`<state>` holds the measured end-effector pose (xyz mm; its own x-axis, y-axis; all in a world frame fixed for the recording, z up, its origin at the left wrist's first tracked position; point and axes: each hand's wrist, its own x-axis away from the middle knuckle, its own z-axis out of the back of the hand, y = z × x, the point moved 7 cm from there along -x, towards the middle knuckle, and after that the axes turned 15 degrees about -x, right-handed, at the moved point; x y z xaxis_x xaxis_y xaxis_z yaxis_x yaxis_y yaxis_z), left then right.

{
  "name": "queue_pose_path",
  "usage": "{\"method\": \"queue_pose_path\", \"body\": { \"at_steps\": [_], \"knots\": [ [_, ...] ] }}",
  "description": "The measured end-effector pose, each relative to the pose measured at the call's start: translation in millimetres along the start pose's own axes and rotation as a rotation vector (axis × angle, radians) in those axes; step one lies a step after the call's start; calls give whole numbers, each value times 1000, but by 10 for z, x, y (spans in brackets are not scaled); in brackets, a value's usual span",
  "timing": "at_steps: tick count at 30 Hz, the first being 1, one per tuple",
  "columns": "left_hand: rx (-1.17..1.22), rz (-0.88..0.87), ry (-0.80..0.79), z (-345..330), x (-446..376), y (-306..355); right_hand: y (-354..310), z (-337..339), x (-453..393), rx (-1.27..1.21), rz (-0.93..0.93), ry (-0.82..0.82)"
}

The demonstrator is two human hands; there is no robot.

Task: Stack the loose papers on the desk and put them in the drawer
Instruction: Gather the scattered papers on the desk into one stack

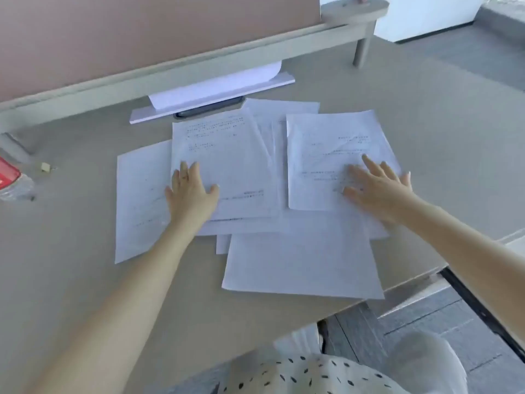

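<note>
From my head camera, looking down: both my hands lie flat on the loose papers (284, 194), which are spread in an untidy overlap across the middle of the table (71, 280).

My left hand (190, 191) presses palm down on a printed sheet (224, 155) at the left of the pile. Its fingers (184, 170) are stretched out and slightly spread, the thumb out to the right; they hold nothing, only rest on the paper. Beneath that sheet another page (139, 203) sticks out to the left, lying directly on the table.

My right hand (377, 189) lies palm down on a creased sheet (332, 155) at the right of the pile. Its fingers (372, 166) are spread wide and pointing away from me, closed on nothing.

Nearest to me a blank page (301, 265) lies tilted, its near corner reaching the table's edge. More sheets show between and behind the two I am touching, their edges fanned out.

Behind the pile a white tray-like ledge (213, 92) carries a curled sheet (221, 83), under a pale frame (170, 72) that crosses the table. At the far left edge lies a plastic bottle with a red label (11, 180), and near it a small pale object (45, 166) that I cannot identify.

At the bottom of the view my spotted garment (312, 373) shows. No drawer is in sight.
</note>
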<state>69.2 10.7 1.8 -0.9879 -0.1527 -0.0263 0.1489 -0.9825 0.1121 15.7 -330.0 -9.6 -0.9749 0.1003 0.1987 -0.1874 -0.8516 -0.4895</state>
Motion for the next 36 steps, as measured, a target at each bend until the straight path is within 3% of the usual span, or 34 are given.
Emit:
{"method": "queue_pose_path", "body": {
  "at_steps": [4, 14, 19, 24, 29, 33, 36],
  "knots": [
    [58, 138, -86, 30, 41, -522, -177, -66, 219, 45, 17, 115],
    [101, -31, -309, 130, 167, -683, -701, -512, 669, 1, 29, 65],
    [78, -152, -289, 49, 173, -618, -859, -596, 653, -47, 89, 25],
    [348, -35, -135, 180, -59, -543, -1282, -656, 284, -19, 167, -20],
    [828, 166, -314, 183, -402, -474, -1249, -354, -154, -141, 180, 87],
    [677, 98, -371, 126, -524, -234, -773, -175, -308, -289, 99, 159],
    [568, -19, -362, 97, -441, 65, -673, -165, -330, -358, 150, 159]
  ]
}}
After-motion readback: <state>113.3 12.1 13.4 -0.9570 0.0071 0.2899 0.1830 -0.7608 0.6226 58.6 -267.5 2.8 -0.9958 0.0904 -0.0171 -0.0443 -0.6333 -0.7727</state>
